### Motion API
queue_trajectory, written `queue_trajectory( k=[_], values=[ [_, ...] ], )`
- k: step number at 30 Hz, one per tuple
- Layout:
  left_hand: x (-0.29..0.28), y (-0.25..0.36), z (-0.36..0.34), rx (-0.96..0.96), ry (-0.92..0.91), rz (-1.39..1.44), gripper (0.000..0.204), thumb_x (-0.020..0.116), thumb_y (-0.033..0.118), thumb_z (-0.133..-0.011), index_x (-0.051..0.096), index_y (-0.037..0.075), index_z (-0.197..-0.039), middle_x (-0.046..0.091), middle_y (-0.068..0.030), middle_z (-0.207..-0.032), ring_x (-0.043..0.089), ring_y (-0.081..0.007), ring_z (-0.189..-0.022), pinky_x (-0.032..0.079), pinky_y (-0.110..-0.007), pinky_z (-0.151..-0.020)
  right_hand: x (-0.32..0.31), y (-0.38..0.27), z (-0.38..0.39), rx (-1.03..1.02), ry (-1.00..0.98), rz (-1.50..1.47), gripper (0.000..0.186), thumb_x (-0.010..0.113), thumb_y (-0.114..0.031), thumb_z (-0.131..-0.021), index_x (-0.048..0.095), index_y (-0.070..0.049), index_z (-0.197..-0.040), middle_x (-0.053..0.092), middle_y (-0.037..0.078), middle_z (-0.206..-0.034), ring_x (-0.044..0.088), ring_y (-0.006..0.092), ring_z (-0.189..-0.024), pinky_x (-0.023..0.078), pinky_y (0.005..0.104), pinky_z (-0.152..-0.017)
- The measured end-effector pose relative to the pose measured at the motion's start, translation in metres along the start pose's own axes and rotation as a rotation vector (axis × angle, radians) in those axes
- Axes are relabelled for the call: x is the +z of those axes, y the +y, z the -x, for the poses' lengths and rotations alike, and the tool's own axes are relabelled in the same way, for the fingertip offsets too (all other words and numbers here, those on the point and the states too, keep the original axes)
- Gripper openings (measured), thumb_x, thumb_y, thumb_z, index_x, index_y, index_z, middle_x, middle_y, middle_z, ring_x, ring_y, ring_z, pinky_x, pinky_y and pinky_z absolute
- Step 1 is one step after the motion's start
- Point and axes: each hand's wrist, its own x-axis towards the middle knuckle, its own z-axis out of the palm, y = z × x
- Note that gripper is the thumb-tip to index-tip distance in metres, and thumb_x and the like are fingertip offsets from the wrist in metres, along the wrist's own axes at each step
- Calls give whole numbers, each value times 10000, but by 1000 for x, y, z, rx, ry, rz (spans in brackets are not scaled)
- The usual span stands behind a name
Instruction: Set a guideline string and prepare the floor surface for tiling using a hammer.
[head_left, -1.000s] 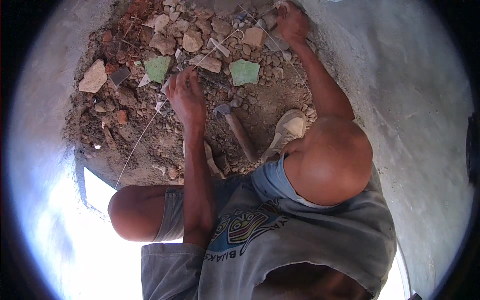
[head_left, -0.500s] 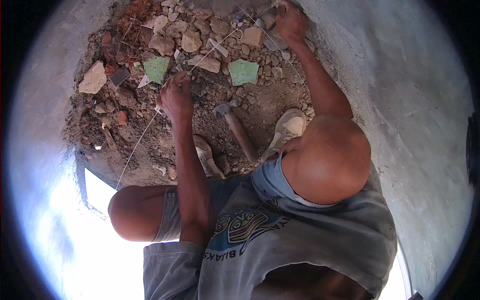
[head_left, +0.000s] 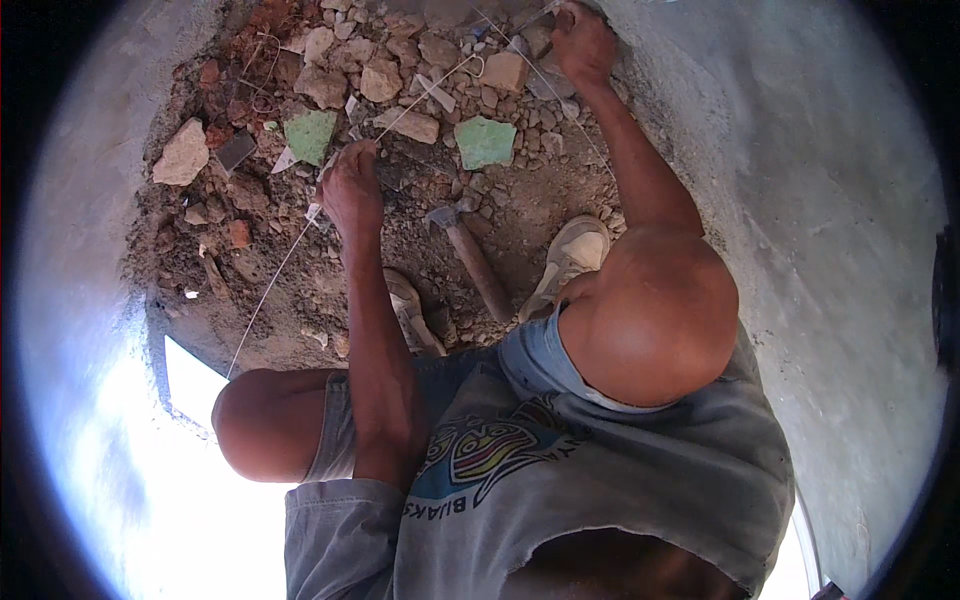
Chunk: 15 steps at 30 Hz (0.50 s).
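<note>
My left hand [head_left: 352, 190] is closed on a thin white string [head_left: 268, 282], above the rubble and to the left of the hammer. From it one length of string runs down to my left knee, another up and right to a small loop among the stones. My right hand [head_left: 584, 45] is closed at the far edge of the rubble, against the right wall. Something thin and pale shows at its fingertips, too small to name. A hammer [head_left: 473, 257] with a wooden handle lies on the dirt between my shoes.
Broken stones and bricks cover the ground ahead, with two green slabs [head_left: 486, 143] among them. A second string [head_left: 545, 80] slants across the rubble near my right forearm. Grey plastered walls [head_left: 800, 200] rise on both sides. Bright light comes in at the lower left.
Both hands stay almost in place and keep their grip. The whole view has shifted slightly, with the ground and my knees a little further left.
</note>
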Motion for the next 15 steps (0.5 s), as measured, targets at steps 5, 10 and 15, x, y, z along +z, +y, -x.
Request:
queue_trajectory(
  k=[5, 10, 15],
  values=[
    [4, -3, -1, -6, -1, 58, 200, 607, 315, -959, 742, 210, -1062, 738, -56, -1040, 654, -321, -1036, 399, -527, -968, -6, -8, 2, 18, -1, 25, 396, 649, -190, -957, 589, -64, -1328, 631, 149, -1208, 612, 297, -985, 519, 445, -864],
    [5, -4, -2, 12, 16, 11, 215, 602, 336, -962, 740, 209, -1066, 738, -64, -1030, 648, -322, -1039, 397, -520, -972, -11, -17, 3, 47, 6, -8, 394, 660, -169, -942, 602, -59, -1316, 643, 158, -1200, 626, 302, -986, 529, 454, -863],
    [5, -4, -4, -3, -33, 104, 210, 611, 336, -957, 741, 210, -1064, 736, -67, -1007, 652, -314, -1021, 399, -516, -970, -6, -12, 3, -14, 65, 59, 377, 667, -150, -932, 619, -57, -1295, 654, 159, -1173, 634, 299, -960, 541, 453, -841]
  ],
)
